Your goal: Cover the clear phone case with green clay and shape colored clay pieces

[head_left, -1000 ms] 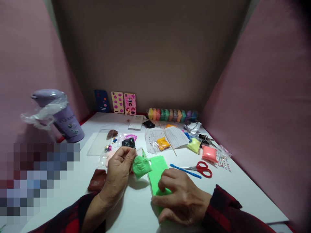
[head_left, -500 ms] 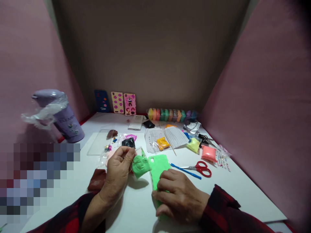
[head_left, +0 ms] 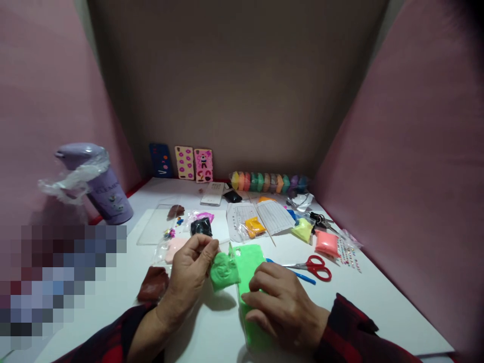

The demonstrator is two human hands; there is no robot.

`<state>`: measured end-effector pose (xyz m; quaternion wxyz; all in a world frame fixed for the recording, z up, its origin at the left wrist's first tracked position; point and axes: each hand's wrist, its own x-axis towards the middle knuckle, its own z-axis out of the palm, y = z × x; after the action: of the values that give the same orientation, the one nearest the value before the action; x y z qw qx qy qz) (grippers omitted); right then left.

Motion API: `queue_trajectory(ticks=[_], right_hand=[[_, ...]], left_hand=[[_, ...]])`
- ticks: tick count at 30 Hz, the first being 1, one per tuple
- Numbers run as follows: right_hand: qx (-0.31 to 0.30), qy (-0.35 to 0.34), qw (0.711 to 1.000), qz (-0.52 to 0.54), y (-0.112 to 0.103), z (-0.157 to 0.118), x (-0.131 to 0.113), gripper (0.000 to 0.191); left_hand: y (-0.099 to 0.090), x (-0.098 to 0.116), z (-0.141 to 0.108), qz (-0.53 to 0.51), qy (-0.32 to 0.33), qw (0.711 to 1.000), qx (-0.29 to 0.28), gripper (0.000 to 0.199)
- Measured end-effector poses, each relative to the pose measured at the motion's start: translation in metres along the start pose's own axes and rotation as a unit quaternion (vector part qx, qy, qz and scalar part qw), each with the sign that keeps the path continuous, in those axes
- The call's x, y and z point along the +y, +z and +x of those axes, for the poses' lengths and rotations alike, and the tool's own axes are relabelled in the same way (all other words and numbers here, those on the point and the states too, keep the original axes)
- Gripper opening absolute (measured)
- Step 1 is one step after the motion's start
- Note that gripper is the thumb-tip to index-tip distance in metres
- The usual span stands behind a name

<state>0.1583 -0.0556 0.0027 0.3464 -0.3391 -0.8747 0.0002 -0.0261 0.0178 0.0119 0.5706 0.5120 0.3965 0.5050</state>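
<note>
Pinched in my left hand (head_left: pixel 192 267) is a clear packet of green clay (head_left: pixel 224 271), lifted a little above the table and casting a shadow there. Just right of the packet lies a phone case (head_left: pixel 250 259) spread with bright green clay, a camera hole showing at its top left. My right hand (head_left: pixel 285 305) is over the lower part of the case, fingers loosely bent and thumb apart, with nothing seen in them. Whether every fingertip touches the clay is hard to tell. A blue modelling tool (head_left: pixel 307 278) and red-handled scissors (head_left: pixel 318 267) lie to the right.
Brown (head_left: pixel 153 284), black (head_left: pixel 201 226), orange (head_left: pixel 254 226), yellow (head_left: pixel 302 230) and coral (head_left: pixel 326 243) clay packets lie around. Behind are printed papers (head_left: pixel 275 216), a row of coloured clay (head_left: pixel 266 182) and decorated cases (head_left: pixel 184 162). A purple tumbler (head_left: pixel 111 196) stands left.
The whole view has shifted slightly. My right fingers have moved a little to the right on the case, uncovering more of its left edge. My left hand still grips the green packet.
</note>
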Motion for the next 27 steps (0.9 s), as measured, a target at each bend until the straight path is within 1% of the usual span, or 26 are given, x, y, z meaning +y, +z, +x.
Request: queue_trajectory(ticks=[2,3,5,6,8,9,11,13,17,19,23,27], right_hand=[[0.045,0.039,0.998,0.025,-0.001,0.000,-0.003,0.014],[0.066,0.069,0.994,0.046,-0.002,0.001,-0.004,0.010],[0.086,0.155,0.979,0.104,-0.003,0.005,-0.009,0.008],[0.082,0.208,0.965,0.140,-0.004,0.008,-0.012,0.010],[0.041,0.308,0.926,0.213,-0.003,0.014,-0.017,0.018],[0.020,0.339,0.909,0.244,-0.003,0.017,-0.019,0.020],[-0.008,0.370,0.887,0.276,0.000,0.021,-0.021,0.018],[-0.012,0.384,0.877,0.288,0.004,0.021,-0.021,0.015],[0.020,0.392,0.868,0.304,0.010,0.018,-0.014,0.015],[0.032,0.390,0.868,0.305,0.011,0.015,-0.011,0.016],[0.034,0.378,0.880,0.286,0.012,0.012,-0.008,0.018],[0.032,0.349,0.901,0.257,0.010,0.010,-0.008,0.014]], left_hand=[[0.000,0.000,-0.001,0.003,0.001,1.000,-0.020,0.026],[0.000,0.001,-0.002,0.005,0.000,1.000,-0.029,0.026],[0.001,0.002,-0.004,0.012,0.000,0.999,-0.050,0.026],[0.001,0.003,-0.005,0.015,0.001,0.998,-0.064,0.026],[0.002,0.003,-0.008,0.015,0.004,0.995,-0.094,0.024],[0.003,0.003,-0.009,0.012,0.005,0.994,-0.108,0.023],[0.003,0.003,-0.011,0.006,0.002,0.992,-0.130,0.022],[0.003,0.002,-0.012,0.005,0.000,0.990,-0.138,0.020],[0.000,0.004,-0.012,0.040,0.039,0.994,-0.098,0.014],[-0.002,0.005,-0.012,0.076,0.060,0.991,-0.091,0.012],[-0.004,0.005,-0.013,0.138,0.092,0.981,-0.101,0.010],[-0.005,0.002,-0.013,0.144,0.093,0.981,-0.090,0.011]])
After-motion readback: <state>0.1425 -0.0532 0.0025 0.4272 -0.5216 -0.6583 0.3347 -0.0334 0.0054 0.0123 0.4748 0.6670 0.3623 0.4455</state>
